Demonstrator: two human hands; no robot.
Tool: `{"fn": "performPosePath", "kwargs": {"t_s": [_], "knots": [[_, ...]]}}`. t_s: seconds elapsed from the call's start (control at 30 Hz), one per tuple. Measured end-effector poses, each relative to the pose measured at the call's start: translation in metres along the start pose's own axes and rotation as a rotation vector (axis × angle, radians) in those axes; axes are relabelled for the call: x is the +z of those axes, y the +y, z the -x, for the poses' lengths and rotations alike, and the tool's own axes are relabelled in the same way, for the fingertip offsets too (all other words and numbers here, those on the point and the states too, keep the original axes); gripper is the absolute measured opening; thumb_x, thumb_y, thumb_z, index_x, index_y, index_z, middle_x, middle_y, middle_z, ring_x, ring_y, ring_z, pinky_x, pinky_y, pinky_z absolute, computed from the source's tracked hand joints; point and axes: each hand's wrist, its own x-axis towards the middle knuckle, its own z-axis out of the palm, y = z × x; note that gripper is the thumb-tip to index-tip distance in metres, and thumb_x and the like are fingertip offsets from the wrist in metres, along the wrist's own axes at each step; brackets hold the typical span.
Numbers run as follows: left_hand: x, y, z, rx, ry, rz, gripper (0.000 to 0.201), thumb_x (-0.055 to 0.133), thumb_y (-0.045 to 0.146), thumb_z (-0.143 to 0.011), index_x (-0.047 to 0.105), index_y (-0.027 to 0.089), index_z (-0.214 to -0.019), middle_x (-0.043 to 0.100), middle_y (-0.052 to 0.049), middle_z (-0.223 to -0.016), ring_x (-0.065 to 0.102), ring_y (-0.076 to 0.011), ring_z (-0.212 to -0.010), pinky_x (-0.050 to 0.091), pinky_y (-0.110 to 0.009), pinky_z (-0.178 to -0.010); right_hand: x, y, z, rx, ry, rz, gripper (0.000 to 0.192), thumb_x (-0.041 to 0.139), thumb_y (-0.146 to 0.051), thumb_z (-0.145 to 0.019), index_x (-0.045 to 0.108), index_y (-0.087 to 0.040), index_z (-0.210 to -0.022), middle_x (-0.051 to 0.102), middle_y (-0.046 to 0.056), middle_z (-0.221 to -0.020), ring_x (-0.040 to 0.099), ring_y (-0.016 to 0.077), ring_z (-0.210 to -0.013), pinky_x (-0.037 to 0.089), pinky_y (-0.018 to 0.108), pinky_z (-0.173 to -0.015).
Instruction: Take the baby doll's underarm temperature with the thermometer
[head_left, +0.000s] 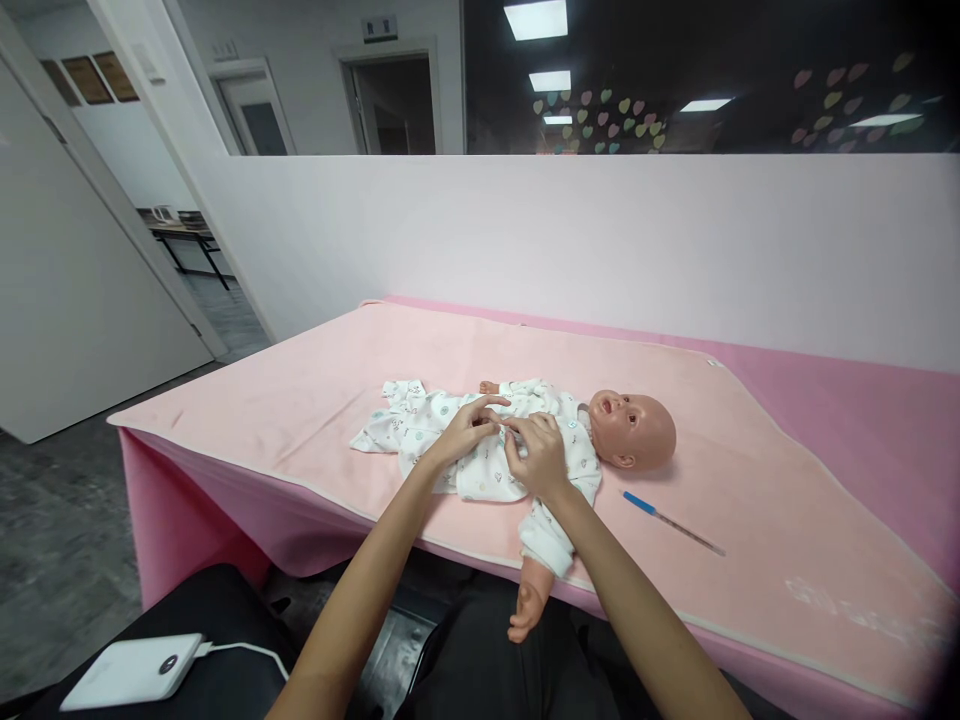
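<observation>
A baby doll [634, 428] lies on its back on a pink blanket [315, 390], head to the right. It wears a white printed onesie [420, 420]. My left hand [466, 428] and my right hand [534, 452] meet over the doll's chest. Both pinch the onesie's front fabric with fingertips close together. One doll arm [531, 600] hangs over the table's near edge.
A thin thermometer with a blue end [671, 522] lies on the blanket right of the doll. A white power bank with a cable [135, 670] rests on my lap at lower left. A white partition wall [600, 240] runs behind the table. An open doorway is at far left.
</observation>
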Motion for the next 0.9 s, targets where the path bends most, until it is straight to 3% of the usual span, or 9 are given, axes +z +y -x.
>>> {"fn": "performPosePath", "kwargs": {"t_s": [0.33,0.9], "knots": [[-0.0016,0.0002,0.0,-0.019,-0.016,0.011,0.044,0.052,0.015,-0.074,0.051,0.018,-0.118,0.061,-0.001,-0.077,0.055,-0.0148,-0.078,0.039,-0.027,-0.076,0.0005,0.0014,0.0005,-0.005,-0.033,-0.01,0.021,0.045,-0.011,-0.081,0.059,-0.018,-0.095,0.065,0.003,-0.079,0.054,0.0167,-0.073,0.038,0.034,-0.078],[-0.0009,-0.0001,-0.0004,0.013,0.007,0.177,0.025,0.059,0.021,-0.073,0.049,0.018,-0.096,0.06,0.0,-0.075,0.055,-0.0139,-0.074,0.038,-0.026,-0.074,0.0067,0.0041,0.0006,-0.017,-0.107,0.077,0.018,0.042,-0.015,-0.088,0.058,-0.018,-0.095,0.063,0.002,-0.076,0.053,0.0162,-0.072,0.036,0.032,-0.075]]}}
